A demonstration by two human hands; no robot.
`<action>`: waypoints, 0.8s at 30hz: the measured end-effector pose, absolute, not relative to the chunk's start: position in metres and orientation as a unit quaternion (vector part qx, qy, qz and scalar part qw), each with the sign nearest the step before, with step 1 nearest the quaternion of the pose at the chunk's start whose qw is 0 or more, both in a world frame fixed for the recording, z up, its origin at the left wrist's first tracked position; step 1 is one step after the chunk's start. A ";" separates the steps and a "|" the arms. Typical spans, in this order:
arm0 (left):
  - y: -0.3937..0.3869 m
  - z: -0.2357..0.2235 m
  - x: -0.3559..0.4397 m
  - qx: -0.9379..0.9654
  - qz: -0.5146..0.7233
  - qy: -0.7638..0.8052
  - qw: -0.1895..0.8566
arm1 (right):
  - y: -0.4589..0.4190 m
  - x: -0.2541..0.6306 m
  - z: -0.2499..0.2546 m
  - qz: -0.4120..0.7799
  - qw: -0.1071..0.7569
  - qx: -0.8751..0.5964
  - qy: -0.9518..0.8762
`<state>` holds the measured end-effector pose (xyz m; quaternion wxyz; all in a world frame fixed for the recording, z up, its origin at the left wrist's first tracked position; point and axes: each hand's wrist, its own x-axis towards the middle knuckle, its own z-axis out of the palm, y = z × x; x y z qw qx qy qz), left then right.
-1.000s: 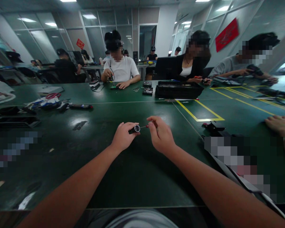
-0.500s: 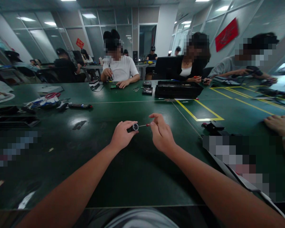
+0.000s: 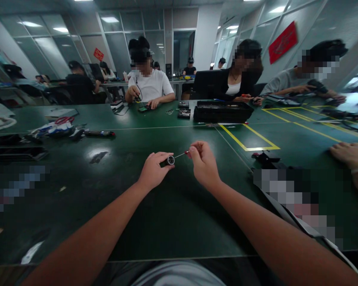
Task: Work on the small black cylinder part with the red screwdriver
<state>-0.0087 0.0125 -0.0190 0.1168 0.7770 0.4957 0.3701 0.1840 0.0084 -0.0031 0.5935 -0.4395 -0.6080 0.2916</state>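
Observation:
My left hand (image 3: 154, 170) is closed round a small black cylindrical part (image 3: 170, 160) with a silvery ring at its end, gripped between thumb and fingers. The ringed end faces me. In my right hand (image 3: 205, 163), thumb and fingers pinch the red handle of a thin screwdriver (image 3: 180, 155). Its metal shaft slants down to the left and ends at the black part. Whether the tip touches that part or passes behind it cannot be made out. Both hands are held above the green table (image 3: 167, 222).
Tools and cables (image 3: 55, 128) lie at the left, beside a dark pen-like tool (image 3: 100, 134). A long black case (image 3: 222, 112) stands across the table. Black parts (image 3: 267, 157) lie on the right, near another person's hand (image 3: 347, 155). Several people sit opposite.
My right hand has turned and its fingers have curled in round the screwdriver handle. The shaft now tilts upward toward the right. My left hand keeps the black part nearly in place.

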 end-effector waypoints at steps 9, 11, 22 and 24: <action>0.018 -0.018 -0.011 0.789 0.302 0.523 0.116 | 0.030 0.187 -0.018 0.420 0.654 -0.484 -0.402; 0.018 -0.019 -0.011 0.788 0.305 0.522 0.117 | 0.026 0.185 -0.018 0.395 0.644 -0.479 -0.447; 0.013 -0.019 -0.007 0.775 0.339 0.518 0.130 | 0.013 0.182 -0.010 0.304 0.609 -0.470 -0.563; 0.013 -0.019 -0.007 0.773 0.340 0.519 0.130 | 0.011 0.183 -0.009 0.296 0.606 -0.466 -0.573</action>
